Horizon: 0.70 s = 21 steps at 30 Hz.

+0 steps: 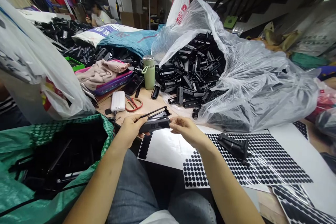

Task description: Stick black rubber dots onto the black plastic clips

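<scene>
My left hand (pixel 134 127) is wrapped round one end of a black plastic part (pixel 154 124), which has a thin frame standing up from its far side. At the part's other end, my right hand (pixel 183 128) has thumb and fingers pinched together against it; whether a small dot is between them cannot be made out. Below lies a white sheet (pixel 168 148) with black round stickers at its left and right portions. A second black part (pixel 233 147) rests on the dotted sheet (pixel 273 157) to the right.
A clear plastic bag (pixel 244 73) spills black parts at the back. Left of it stand a green bottle (pixel 149 75), red-handled scissors (pixel 134 104) and a white power bank (pixel 118 101). A green sack (pixel 15 154) of black parts is at the left. A person (pixel 99 15) sits far back.
</scene>
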### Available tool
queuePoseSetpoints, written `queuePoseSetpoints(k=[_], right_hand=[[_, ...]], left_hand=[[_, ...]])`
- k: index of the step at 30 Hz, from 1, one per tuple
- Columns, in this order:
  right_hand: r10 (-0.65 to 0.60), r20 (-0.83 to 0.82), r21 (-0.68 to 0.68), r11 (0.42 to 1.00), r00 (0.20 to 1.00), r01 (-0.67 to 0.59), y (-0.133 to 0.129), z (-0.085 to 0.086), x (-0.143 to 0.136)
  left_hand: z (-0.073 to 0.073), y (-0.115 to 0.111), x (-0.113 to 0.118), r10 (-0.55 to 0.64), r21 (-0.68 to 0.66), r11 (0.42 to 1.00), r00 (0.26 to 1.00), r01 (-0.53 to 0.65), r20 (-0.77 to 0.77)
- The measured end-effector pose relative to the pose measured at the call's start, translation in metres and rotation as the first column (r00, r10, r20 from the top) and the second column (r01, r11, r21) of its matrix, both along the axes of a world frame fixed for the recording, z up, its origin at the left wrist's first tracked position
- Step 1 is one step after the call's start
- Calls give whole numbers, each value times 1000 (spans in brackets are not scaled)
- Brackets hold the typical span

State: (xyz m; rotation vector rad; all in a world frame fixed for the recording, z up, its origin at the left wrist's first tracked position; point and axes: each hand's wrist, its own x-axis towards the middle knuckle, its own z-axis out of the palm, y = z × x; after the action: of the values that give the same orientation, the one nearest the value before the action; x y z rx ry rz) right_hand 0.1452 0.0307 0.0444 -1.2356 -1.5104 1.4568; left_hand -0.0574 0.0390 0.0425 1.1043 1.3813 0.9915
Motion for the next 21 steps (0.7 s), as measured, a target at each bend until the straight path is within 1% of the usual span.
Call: queuePoseSetpoints(k=[3, 7, 14, 21], right_hand=[[20, 24, -67, 998, 1000, -18, -4, 1, 7], [10, 82, -65, 998, 997, -5, -10, -2, 14], [-12, 147, -79, 997, 989, 24, -16, -4, 14], [-40, 196, -57, 997, 980, 53, -20, -6, 13]], left_hand=[[2, -6, 6, -59, -26, 998, 998, 58, -34], [4, -9, 13, -115, -56, 992, 992, 112, -46], [0, -11, 18, -134, -81, 988, 990, 130, -44], [-7, -13, 17, -149, -102, 985, 987, 143, -56]])
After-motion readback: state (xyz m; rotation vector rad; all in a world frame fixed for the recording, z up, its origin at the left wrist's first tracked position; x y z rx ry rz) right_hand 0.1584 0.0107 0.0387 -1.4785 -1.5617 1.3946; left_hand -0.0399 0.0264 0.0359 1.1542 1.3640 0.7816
